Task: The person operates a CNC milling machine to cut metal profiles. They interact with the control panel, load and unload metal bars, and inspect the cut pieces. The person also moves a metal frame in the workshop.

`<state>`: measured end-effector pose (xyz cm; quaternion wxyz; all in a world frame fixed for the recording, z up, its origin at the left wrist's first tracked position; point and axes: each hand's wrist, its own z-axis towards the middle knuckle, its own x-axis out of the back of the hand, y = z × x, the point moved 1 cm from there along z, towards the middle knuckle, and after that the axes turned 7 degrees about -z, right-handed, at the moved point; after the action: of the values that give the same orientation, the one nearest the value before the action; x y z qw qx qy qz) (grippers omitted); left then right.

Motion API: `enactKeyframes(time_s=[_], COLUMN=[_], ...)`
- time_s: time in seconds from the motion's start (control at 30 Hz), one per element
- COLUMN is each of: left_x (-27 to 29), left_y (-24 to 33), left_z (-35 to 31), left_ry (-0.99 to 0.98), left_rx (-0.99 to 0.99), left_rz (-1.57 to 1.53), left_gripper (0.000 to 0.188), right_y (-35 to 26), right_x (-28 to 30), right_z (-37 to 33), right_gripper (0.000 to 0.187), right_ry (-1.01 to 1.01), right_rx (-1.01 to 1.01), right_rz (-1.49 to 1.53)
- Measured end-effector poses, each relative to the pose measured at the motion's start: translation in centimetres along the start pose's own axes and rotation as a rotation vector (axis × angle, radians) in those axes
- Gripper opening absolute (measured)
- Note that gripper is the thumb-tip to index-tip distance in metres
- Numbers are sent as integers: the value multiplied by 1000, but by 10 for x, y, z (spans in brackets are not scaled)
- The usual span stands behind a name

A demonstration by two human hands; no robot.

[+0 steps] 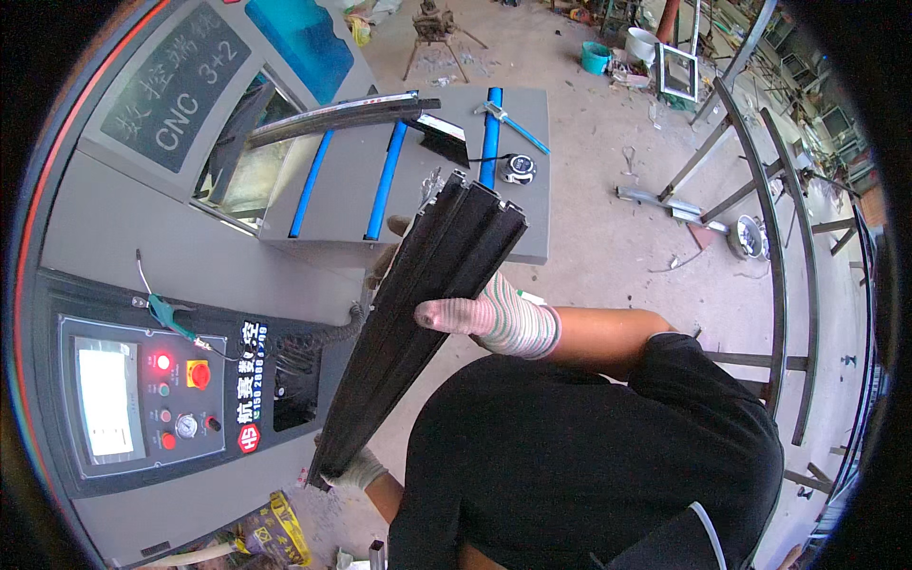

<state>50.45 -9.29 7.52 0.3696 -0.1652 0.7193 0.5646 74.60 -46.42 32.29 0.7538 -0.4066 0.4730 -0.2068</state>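
Note:
A long black metal profile [408,313] with a grooved face and hollow end lies slantwise in front of me, its far end raised toward the machine's grey table. My right hand [489,318], in a striped knit glove, grips it near the far end. The thumb presses on the top face, and some fingertips show past the opposite edge. At the near, lower-left end, my left hand [359,471], also gloved, holds the profile. Its fingers are partly hidden beneath the bar.
A grey machine has a control panel [142,394] and a green air gun [169,313] at left. Dark profiles [342,119], a caliper [513,125] and a tape measure [518,169] lie on its table [446,123]. A metal rack [774,247] stands to the right; a teal bucket [596,59] sits beyond.

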Motion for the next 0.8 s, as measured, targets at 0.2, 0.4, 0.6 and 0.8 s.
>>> enactKeyframes(time_s=[0.2,0.4,0.6,0.8], left_x=[3,-1,-10,9], left_y=[-13,-26,-20,-31], left_z=[-13,-34,-53,-44], left_ry=[190,264,251,171], left_rx=[219,262,465,869], left_rz=[-254,-237,-181,-148], left_gripper=[68,66,58,58], right_y=[-8,-6,-18,-19], right_x=[0,-1,-2,-1], right_z=[4,12,8,19], right_gripper=[47,48,78,98], right_ry=[11,-47,-15,-105], right_rx=[120,122,126,116], right_rz=[-51,18,118,-5])
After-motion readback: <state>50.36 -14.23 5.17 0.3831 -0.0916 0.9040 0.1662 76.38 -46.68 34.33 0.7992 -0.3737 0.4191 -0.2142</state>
